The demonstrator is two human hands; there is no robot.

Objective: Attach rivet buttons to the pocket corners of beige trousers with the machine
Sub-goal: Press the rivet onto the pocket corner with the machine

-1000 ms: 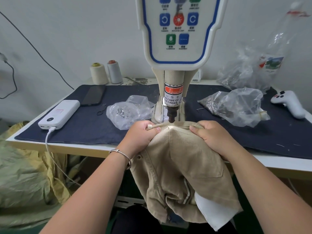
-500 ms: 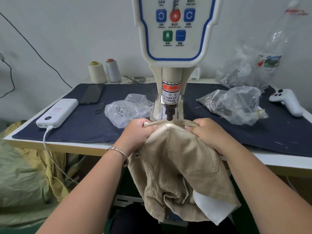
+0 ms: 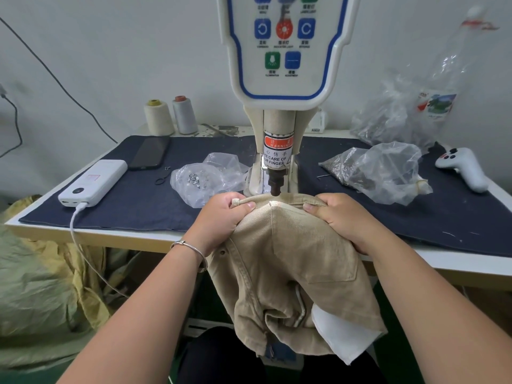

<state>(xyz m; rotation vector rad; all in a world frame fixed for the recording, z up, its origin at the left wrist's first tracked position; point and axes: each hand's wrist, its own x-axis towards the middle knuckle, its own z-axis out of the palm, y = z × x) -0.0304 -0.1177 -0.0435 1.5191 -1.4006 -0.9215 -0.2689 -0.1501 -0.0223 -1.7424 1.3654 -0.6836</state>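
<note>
Centre of the frame, I've got the beige corduroy trousers (image 3: 291, 261) bunched up against the front edge of the white table (image 3: 443, 259), their top edge sitting right under the dark punch tip of the cream rivet machine (image 3: 277, 151). My left hand (image 3: 221, 220) has its fingers curled tight round the fabric on the left of the punch, thumb pressing down on the rolled edge. My right hand (image 3: 343, 217) grips the cloth on the right side, fingers folded over the hem. Between the two hands the trouser edge is stretched flat, a small bright spot of light on it just below the punch. The rest of the garment hangs down toward the bottom centre, a white pocket lining (image 3: 343, 336) poking out at lower right.

Left of the machine, a crumpled clear plastic bag of small metal rivets (image 3: 205, 178) lies on the dark blue cloth mat (image 3: 138, 200). Further left, a white power bank (image 3: 94, 182) with its cable, and a black phone (image 3: 151, 152) beside it. To the right, a clear bag of dark small parts (image 3: 379, 173) and a white handheld controller (image 3: 462, 167). Two thread cones (image 3: 170, 117) stand at the back.
</note>
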